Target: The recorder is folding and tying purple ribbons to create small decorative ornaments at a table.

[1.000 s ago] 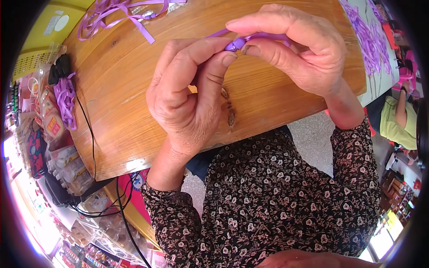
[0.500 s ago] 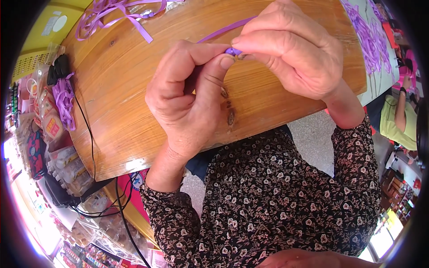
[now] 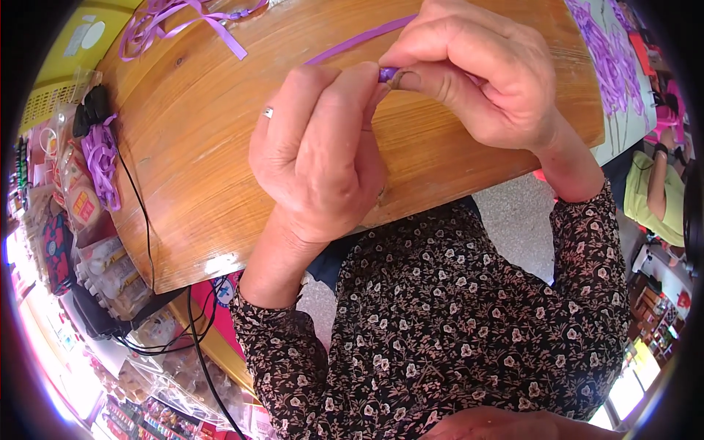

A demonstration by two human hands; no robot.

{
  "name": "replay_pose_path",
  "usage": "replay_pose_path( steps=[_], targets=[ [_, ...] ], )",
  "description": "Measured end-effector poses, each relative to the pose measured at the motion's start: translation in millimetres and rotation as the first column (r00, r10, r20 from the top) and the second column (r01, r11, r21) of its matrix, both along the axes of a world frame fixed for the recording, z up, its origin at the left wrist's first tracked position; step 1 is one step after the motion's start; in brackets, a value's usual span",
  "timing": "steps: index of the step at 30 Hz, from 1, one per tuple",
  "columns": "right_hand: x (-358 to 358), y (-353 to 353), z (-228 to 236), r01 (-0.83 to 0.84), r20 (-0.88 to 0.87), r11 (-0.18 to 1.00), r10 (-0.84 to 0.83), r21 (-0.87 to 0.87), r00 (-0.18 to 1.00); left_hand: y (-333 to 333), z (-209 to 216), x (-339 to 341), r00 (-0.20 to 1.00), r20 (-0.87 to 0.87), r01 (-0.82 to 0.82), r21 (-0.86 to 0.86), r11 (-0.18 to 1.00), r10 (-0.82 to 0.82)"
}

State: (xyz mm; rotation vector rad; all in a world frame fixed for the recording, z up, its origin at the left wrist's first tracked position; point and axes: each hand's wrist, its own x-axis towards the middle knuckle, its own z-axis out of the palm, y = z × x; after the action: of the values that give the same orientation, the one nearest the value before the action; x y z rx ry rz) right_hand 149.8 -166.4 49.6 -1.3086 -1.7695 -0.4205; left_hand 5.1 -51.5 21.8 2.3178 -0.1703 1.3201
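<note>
Above the wooden table (image 3: pixel 213 169) my two hands meet fingertip to fingertip at a small shiny purple piece (image 3: pixel 388 74). My left hand (image 3: pixel 323 147) is closed, its back turned up, with thumb and forefinger at the piece's left end. Thumb and forefinger of my right hand (image 3: pixel 491 81) pinch its right end. A flat purple ribbon (image 3: pixel 363 40) runs behind the hands and passes out of sight behind my right fingers. Fingers cover most of the piece, so its exact kind and whether it joins the ribbon are hidden.
Loose purple ribbons (image 3: pixel 158 29) lie at the table's far left. Another purple bundle (image 3: pixel 100 158) hangs by the left edge, near a black cable (image 3: pixel 139 191). More ribbons (image 3: pixel 609 66) cover a white surface at right. A person in a yellow-green shirt (image 3: pixel 653 194) is beyond.
My left hand has rolled over, so its back and a ring now show instead of the thumb side. The purple piece has shifted slightly up and right, and my right thumb shows more.
</note>
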Motion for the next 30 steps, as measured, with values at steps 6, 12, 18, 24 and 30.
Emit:
replay_pose_path(
  steps=[6, 12, 18, 24, 30],
  targets=[
    [-6.0, -1.1, -6.6, -0.117, 0.022, 0.993, 0.116, 0.013, 0.993, 4.0, -9.8, 1.8, 0.998, 0.051, -0.038, 0.089, 0.995, 0.034],
    [-13.4, -11.7, 9.4, -0.041, -0.283, 0.974, -0.025, -0.224, 0.959, 0.0, 0.5, 3.8, 0.998, -0.048, 0.034, -0.141, 0.989, -0.041],
    [-12.5, -17.4, 27.4, -0.134, -0.32, 0.987, 0.1, -0.085, 0.942, 5.7, 1.3, 1.8, 0.994, -0.077, 0.04, -0.409, 0.911, -0.078],
    [-13.2, -13.4, 28.2, -0.065, -0.121, 0.997, 0.069, 0.04, 0.99, 4.4, 4.3, -1.5, 0.983, -0.098, 0.084, -0.511, 0.855, -0.154],
    [-23.9, -27.0, 38.6, 0.033, -0.285, 0.957, -0.119, -0.288, 0.951, 3.4, 7.4, -2.7, 0.948, -0.165, 0.119, -0.606, 0.787, -0.27]
  ],
)
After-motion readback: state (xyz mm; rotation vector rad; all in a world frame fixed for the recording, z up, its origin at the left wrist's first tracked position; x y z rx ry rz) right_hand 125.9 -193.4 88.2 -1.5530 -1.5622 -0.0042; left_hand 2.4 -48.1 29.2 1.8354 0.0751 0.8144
